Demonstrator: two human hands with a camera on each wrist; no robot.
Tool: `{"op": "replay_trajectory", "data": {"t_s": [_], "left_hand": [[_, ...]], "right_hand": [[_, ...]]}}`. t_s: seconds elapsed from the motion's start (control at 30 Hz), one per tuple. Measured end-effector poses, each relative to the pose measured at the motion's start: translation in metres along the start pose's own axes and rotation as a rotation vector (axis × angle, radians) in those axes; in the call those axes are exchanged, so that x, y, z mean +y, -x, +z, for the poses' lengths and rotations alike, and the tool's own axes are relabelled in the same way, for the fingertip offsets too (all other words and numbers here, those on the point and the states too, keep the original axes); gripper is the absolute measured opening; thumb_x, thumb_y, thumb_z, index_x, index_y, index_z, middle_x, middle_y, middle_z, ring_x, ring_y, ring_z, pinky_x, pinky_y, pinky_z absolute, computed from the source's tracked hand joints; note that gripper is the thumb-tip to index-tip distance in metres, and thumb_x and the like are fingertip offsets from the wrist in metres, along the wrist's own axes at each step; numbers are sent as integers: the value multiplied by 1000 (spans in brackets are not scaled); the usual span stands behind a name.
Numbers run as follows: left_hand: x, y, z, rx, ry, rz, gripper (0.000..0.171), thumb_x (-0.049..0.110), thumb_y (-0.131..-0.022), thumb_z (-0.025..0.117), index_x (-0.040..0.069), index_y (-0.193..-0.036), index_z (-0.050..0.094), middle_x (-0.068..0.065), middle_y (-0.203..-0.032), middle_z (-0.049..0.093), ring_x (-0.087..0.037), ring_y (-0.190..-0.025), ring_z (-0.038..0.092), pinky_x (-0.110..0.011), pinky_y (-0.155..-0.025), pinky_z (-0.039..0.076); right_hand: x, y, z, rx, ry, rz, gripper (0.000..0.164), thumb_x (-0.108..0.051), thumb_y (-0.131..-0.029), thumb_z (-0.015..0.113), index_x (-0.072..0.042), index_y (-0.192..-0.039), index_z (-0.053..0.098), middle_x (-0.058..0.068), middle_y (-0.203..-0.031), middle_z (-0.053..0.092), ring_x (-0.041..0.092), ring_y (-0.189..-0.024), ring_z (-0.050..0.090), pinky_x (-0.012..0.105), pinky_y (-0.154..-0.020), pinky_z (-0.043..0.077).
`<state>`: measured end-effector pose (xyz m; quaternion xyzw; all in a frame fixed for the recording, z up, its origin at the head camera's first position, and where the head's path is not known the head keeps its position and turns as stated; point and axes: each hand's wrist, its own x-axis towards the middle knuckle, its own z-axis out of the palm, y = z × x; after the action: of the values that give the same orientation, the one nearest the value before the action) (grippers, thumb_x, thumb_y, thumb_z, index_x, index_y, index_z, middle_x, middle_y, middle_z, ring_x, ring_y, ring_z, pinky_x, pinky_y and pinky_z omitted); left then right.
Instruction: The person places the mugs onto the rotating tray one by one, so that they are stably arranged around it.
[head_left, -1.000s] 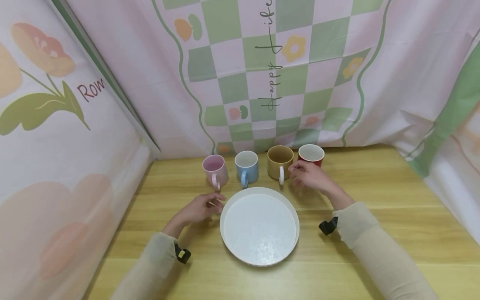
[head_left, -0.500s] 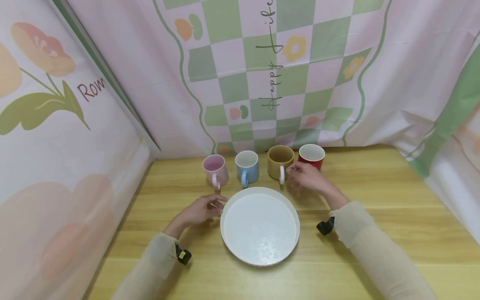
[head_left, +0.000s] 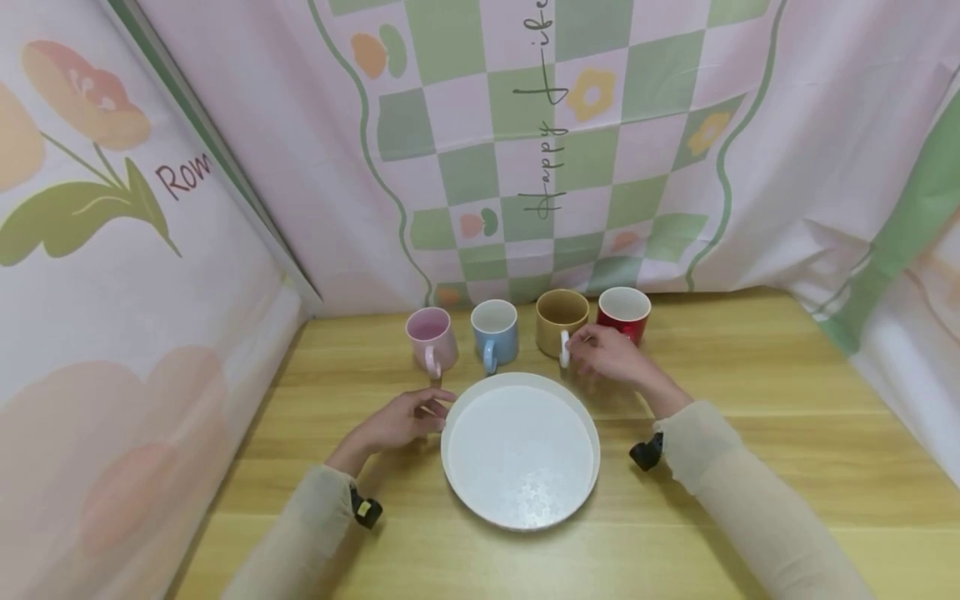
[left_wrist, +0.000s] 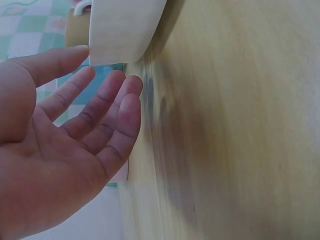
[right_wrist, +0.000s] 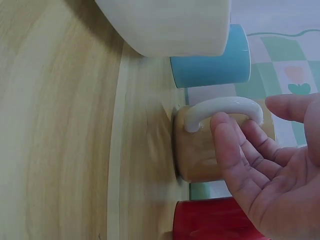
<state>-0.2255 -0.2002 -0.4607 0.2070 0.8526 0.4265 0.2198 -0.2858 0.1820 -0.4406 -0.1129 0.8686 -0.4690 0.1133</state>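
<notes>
A brown mug (head_left: 557,323) with a white handle (head_left: 565,348) stands in a row at the back of the table. My right hand (head_left: 613,354) is at this handle, fingertips right at its side; in the right wrist view the thumb is held apart, near the handle's upper end. A large round white tray (head_left: 521,454) lies in front of the mugs. Beside its left rim my left hand (head_left: 401,418) hovers with loosely bent fingers, holding nothing. In the left wrist view the thumb and fingertips overlap the tray's wall (left_wrist: 125,30).
A pink mug (head_left: 435,346) and a light blue mug (head_left: 498,337) stand left of the brown one, handles toward the front. To its right is a red mug (head_left: 633,327), partly hidden by my right hand. Behind the wooden table (head_left: 780,400) hangs a patterned curtain (head_left: 465,125).
My right hand has moved slightly left, from beside the brown mug to its white handle. The left hand has barely moved; the mugs and tray stay in place.
</notes>
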Motion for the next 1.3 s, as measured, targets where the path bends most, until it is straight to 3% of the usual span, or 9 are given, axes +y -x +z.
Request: {"op": "replay_trajectory", "data": {"t_s": [0.33, 0.77, 1.3], "left_hand": [[1, 1, -1, -20, 8, -6, 44, 9, -100, 59, 9, -143, 51, -18, -129, 62, -31, -119, 61, -35, -88, 59], [0, 2, 0, -48, 49, -16, 46, 9, -101, 55, 12, -147, 47, -18, -135, 59, -33, -125, 56, -39, -91, 58], [0, 3, -1, -74, 53, -5, 52, 8, -101, 54, 13, -151, 41, -19, -135, 59, -32, -125, 56, -41, -92, 58]], "right_hand": [[3, -8, 6, 17, 33, 30, 27, -22, -100, 59, 2, -112, 59, 24, -96, 68, 33, -76, 70, 43, -65, 61], [1, -10, 6, 26, 96, 37, 25, -22, -101, 58, 1, -108, 60, 21, -92, 70, 28, -70, 70, 34, -62, 59], [6, -2, 1, 33, 54, 27, 27, -20, -101, 56, 5, -112, 59, 24, -94, 69, 32, -75, 70, 44, -63, 61]]}}
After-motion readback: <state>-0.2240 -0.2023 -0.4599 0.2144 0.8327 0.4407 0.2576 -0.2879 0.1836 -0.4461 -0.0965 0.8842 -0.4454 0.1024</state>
